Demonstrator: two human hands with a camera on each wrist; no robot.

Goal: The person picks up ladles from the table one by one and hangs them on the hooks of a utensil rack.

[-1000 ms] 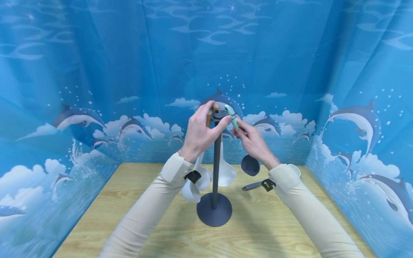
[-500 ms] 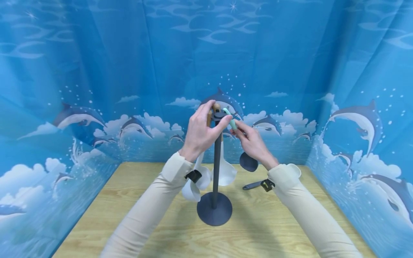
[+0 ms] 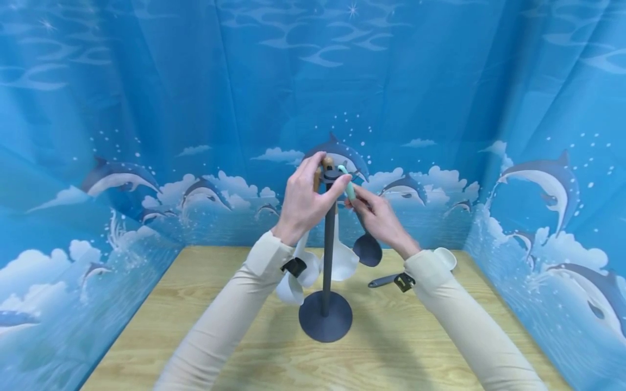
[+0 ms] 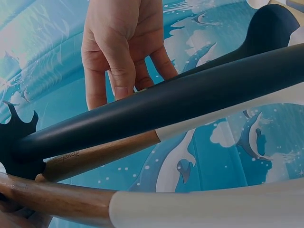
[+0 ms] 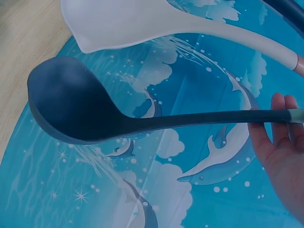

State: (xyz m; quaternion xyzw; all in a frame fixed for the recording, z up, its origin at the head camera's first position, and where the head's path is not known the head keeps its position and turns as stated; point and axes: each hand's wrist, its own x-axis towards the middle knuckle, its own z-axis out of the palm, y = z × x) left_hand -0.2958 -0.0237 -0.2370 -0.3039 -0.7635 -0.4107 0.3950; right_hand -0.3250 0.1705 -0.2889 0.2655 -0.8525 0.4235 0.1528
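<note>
A dark utensil stand (image 3: 326, 320) stands upright on the table. My left hand (image 3: 303, 201) grips its hooked top, thumb on the near side and fingers round the left. White utensils with wooden handles hang from it, among them a white ladle (image 3: 341, 262). My right hand (image 3: 380, 216) holds a dark ladle (image 5: 73, 102) by its handle, the bowl hanging down. The handle's mint-green hooked end (image 3: 349, 190) is right at the stand's top, close by my left thumb. In the left wrist view, the stand's dark post (image 4: 156, 109) crosses in front of the right fingers.
On the wooden table (image 3: 235, 347), a dark-handled utensil (image 3: 381, 281) lies to the right, partly hidden under the right sleeve. A pale rounded piece (image 3: 447, 258) shows behind that sleeve. A blue dolphin-print curtain (image 3: 303, 70) encloses the back and sides.
My right hand has moved slightly left, bringing the green handle end in against the stand's top. The dark ladle's bowl has swung left towards the post. My left hand stays put.
</note>
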